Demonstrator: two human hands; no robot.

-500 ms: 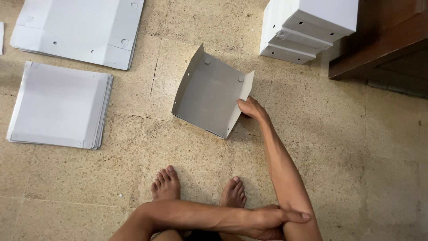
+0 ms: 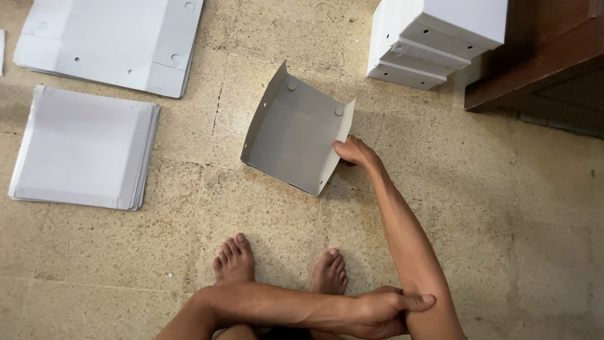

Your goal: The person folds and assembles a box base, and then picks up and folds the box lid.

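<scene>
Down on the floor [image 2: 503,252], we hold a grey cardboard sheet [image 2: 296,141] with our right hand [image 2: 353,152]. Its two side flaps are folded up, so it stands as a shallow trough, smooth and matte, with small round punched tabs near its far corners. It rests on the floor in front of our bare feet [image 2: 236,261], near the middle of the view. The grip of our right hand is clamped on the near right flap: the thumb lies on the inner face, and the fingers are tucked behind the edge, out of sight. Our left hand [image 2: 384,311] crosses over at the bottom of the view, and its grip is closed around our own right forearm just above the elbow, thumb pointing out along the arm.

The floor is rough speckled terrazzo tile in sandy yellow, with dark cracked joints. To the left lies a neat stack of flat grey sheets [image 2: 82,151], squarish, with thin edges layered like pages. Beyond it, at the top left, lies a larger unfolded flat blank [image 2: 107,38] with creased flaps and small holes. At the top right stands a pile of finished white boxes [image 2: 434,38], nested and leaning, crisp-cornered. Just beside the boxes, a dark brown wooden piece of furniture [image 2: 541,56] fills the corner, well apart from our hands.
</scene>
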